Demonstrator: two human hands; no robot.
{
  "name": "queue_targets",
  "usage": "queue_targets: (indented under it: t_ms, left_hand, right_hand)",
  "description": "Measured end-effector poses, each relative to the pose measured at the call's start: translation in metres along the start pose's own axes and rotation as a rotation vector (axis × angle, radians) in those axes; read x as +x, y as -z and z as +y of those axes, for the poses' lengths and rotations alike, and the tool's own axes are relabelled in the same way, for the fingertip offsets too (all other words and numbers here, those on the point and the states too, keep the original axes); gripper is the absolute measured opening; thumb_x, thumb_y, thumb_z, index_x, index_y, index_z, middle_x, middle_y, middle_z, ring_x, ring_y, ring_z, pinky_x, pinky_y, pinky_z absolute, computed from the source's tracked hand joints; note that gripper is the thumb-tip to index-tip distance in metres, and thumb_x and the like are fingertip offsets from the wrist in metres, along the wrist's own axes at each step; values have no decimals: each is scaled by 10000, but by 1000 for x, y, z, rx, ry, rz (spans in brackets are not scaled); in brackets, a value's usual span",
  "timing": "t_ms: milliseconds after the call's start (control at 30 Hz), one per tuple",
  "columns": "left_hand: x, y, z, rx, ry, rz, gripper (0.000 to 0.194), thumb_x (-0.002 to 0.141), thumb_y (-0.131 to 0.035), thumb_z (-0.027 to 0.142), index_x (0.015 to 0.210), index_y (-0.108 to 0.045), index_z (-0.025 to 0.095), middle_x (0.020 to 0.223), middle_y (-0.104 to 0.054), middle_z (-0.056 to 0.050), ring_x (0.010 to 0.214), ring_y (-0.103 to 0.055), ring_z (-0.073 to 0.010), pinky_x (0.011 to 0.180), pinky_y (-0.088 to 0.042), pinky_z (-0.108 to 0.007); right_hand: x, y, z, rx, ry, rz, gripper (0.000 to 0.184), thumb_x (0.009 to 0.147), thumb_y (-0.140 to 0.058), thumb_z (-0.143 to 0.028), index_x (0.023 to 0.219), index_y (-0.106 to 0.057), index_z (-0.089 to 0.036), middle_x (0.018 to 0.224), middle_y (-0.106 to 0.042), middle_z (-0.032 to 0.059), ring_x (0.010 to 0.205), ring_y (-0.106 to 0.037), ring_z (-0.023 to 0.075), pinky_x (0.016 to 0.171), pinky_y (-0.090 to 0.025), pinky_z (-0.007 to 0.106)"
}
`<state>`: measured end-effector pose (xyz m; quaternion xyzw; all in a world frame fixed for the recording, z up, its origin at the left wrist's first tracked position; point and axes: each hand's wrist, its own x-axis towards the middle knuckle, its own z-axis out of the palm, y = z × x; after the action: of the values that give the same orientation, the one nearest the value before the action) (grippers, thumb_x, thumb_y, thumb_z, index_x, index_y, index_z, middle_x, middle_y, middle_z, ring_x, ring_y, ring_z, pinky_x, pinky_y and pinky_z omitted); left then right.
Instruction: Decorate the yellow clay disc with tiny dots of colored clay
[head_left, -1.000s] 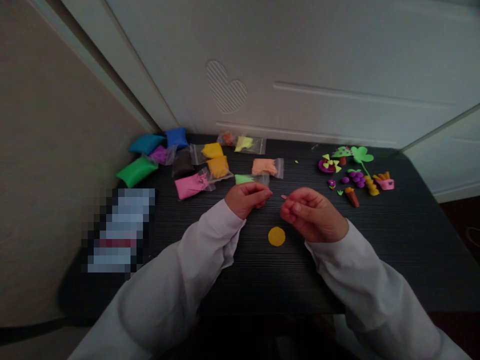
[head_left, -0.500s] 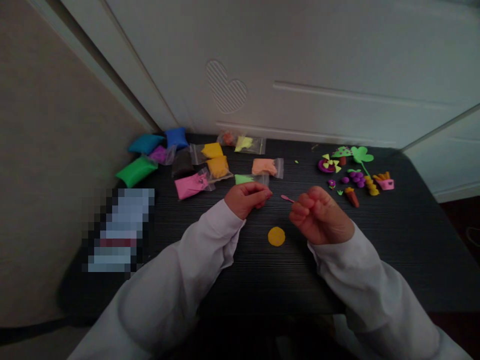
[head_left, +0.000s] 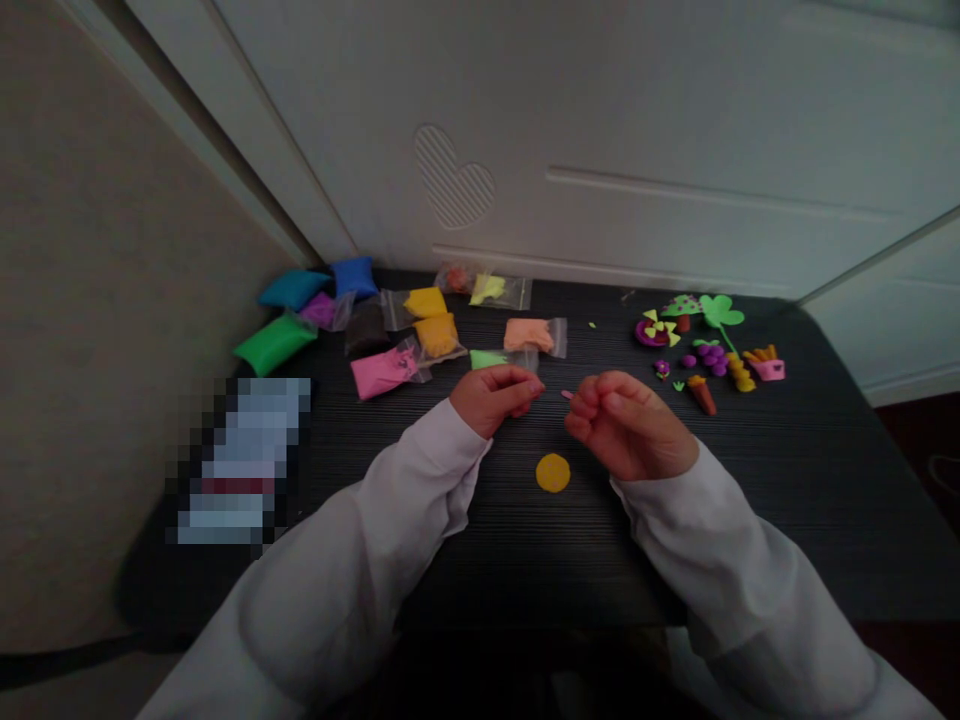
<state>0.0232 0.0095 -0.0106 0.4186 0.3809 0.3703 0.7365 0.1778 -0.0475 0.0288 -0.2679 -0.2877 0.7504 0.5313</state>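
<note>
Above the middle of the dark table, my left hand (head_left: 499, 398) is closed with thumb and fingertips pinched together; whatever lies between them is too small to make out. Facing it on the right, my right hand (head_left: 630, 425) is also closed, thumb against curled fingers, and I cannot see what it holds. A flat round disc of yellow clay (head_left: 553, 473) lies on the table below and between the hands. The tip of a small pink clay tool (head_left: 567, 394) shows beside my right fingertips, the remainder of it hidden behind that hand.
Bags of coloured clay, among them a pink bag (head_left: 384, 373) and an orange bag (head_left: 529, 335), lie at the back left. Small clay models, including purple grapes (head_left: 712, 358) and a green clover (head_left: 722, 311), stand at the right. A blurred-out screen (head_left: 244, 460) lies at left.
My right hand has moved a little left, closer to my left hand, and its fingers have curled in more. It now covers most of the pink tool. My left hand stays in place.
</note>
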Motion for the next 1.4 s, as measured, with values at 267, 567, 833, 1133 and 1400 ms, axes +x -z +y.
queue_targets:
  t_ms: [267, 567, 833, 1133, 1400]
  left_hand:
    - [1, 1, -1, -13, 1, -16, 240, 521, -680, 304, 632, -574, 119, 480, -488, 36, 430, -415, -33, 450, -303, -195]
    - [1, 1, -1, -1, 0, -16, 251, 522, -679, 312, 639, -577, 115, 485, -488, 32, 439, -417, -36, 462, -313, -199]
    - [0, -1, 0, -13, 5, 4, 242, 511, -687, 297, 625, -574, 115, 487, -492, 34, 433, -410, -31, 455, -304, -196]
    - [1, 0, 0, -1, -10, 6, 240, 512, -685, 304, 623, -586, 116, 481, -495, 29, 429, -413, -32, 440, -304, -193]
    - [0, -4, 3, -44, -44, -16, 166, 548, -668, 245, 595, -593, 105, 477, -516, 11, 414, -434, -36, 412, -291, -181]
  right_hand:
    - [5, 1, 6, -91, -15, 58, 79, 620, -623, -127, 652, -597, -194, 676, -546, -41, 602, -489, 40, 523, -408, 169]
    - [3, -1, 5, -52, -72, 68, 153, 617, -659, -171, 754, -605, -216, 679, -597, -47, 605, -538, 29, 544, -458, 144]
    - [0, 0, 3, -2, -90, -59, 79, 660, -636, -211, 714, -579, -226, 637, -553, -58, 583, -520, 31, 520, -436, 148]
    - [-4, -1, 1, -277, 0, -33, 96, 683, -601, -296, 721, -566, -215, 622, -527, -35, 587, -489, 79, 563, -412, 241]
    - [-17, 25, -4, -1297, 137, -109, 103, 712, -572, -240, 797, -619, -205, 790, -610, 20, 750, -544, 127, 693, -430, 286]
